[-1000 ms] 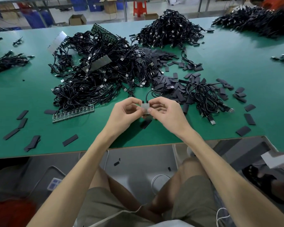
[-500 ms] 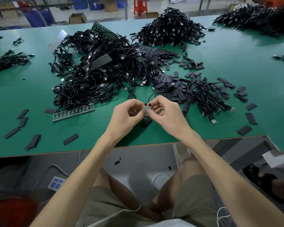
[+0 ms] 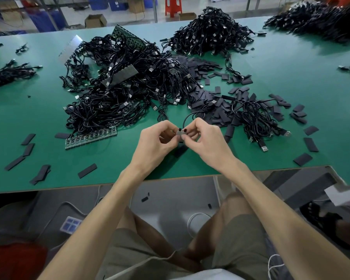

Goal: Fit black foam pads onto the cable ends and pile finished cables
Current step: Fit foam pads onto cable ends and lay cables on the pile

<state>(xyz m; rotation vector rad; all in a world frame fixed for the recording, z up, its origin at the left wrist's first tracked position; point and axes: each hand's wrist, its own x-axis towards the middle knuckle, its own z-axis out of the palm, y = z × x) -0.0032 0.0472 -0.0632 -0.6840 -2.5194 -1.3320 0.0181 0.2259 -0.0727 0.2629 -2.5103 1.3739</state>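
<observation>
Centre frame, above the table's (image 3: 129, 168) near edge: left hand (image 3: 156, 142) & right hand (image 3: 208, 144) are together pinching a cable end (image 3: 185, 130) and grey pad (image 3: 179, 132); risk, prob. – pad seating crooked or slipping out, fingertip hold being slight.

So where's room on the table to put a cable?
Bare green lies left of the left hand, between the circuit strip and the table edge, and far right past the scattered pads. The middle is crowded with tangled cables.
</observation>
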